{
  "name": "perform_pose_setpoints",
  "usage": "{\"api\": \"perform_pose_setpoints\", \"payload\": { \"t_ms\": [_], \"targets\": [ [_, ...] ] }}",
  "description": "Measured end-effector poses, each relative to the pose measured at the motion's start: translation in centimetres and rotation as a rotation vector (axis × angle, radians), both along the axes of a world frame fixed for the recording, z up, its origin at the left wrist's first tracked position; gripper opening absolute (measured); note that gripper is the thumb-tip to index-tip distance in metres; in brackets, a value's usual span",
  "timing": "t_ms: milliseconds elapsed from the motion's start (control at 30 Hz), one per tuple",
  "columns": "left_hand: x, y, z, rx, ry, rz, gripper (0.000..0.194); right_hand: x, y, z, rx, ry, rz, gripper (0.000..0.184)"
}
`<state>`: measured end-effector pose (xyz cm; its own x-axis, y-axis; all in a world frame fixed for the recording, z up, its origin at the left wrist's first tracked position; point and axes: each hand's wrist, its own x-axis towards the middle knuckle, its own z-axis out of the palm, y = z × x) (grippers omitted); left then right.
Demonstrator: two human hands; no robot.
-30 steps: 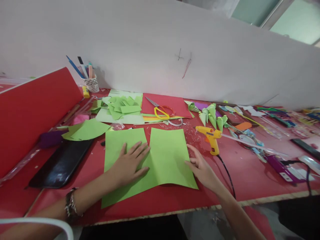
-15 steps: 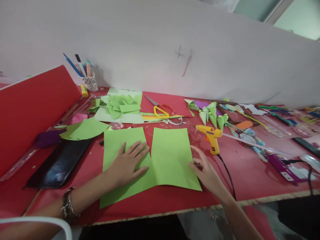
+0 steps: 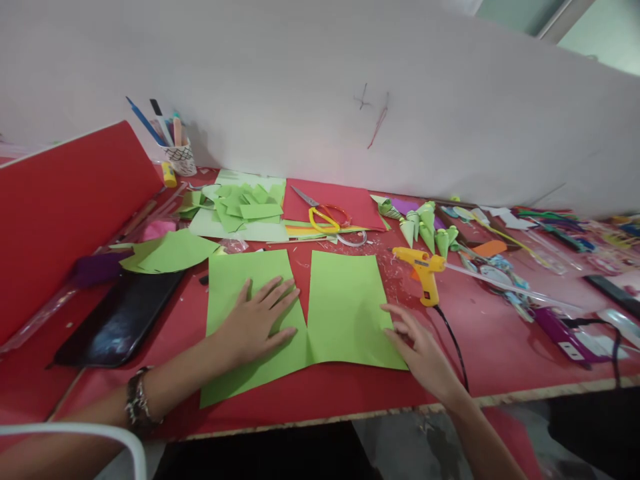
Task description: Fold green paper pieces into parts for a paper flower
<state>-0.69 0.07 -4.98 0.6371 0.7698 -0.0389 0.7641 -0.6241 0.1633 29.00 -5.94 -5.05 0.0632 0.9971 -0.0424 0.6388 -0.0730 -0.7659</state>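
A light green sheet of paper (image 3: 345, 307) lies before me, split down its middle from the far edge. Its two halves still appear to meet near the bottom of the split. My left hand (image 3: 257, 320) is flat on the left half, fingers spread, pressing it to the table. At the outer edge of the right half, my right hand (image 3: 413, 343) has its thumb and curled fingers on the paper. A yellow glue gun (image 3: 424, 272) lies just beyond that hand, its black cord running toward the table's front edge.
Scissors (image 3: 324, 219) rest on red paper (image 3: 350, 197) at the back, beside cut green strips (image 3: 245, 207). Green paper cones (image 3: 427, 227) stand to the right. On the left are a black phone (image 3: 120, 320), green pieces (image 3: 177, 252) and a pen cup (image 3: 181, 160).
The right half of the green paper has shifted slightly to the right with my right hand, and the gap between the halves is wider. My left hand stays flat in place.
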Motion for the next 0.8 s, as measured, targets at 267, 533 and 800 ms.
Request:
{"api": "perform_pose_setpoints", "payload": {
  "t_ms": [267,533,800],
  "targets": [
    [-0.3,0.0,-0.1,-0.005,0.0,0.001,0.057,0.8,-0.2,-0.4,0.169,-0.382,0.088,0.021],
    [-1.5,0.0,-0.5,0.028,0.003,-0.015,0.055,1.6,1.4,1.5,0.393,-0.316,0.123,0.025],
    [-0.8,-0.7,0.7,0.12,-0.027,-0.015,0.059,-0.3,10.4,4.0,0.354,0.045,-0.042,0.024]
  ]
}}
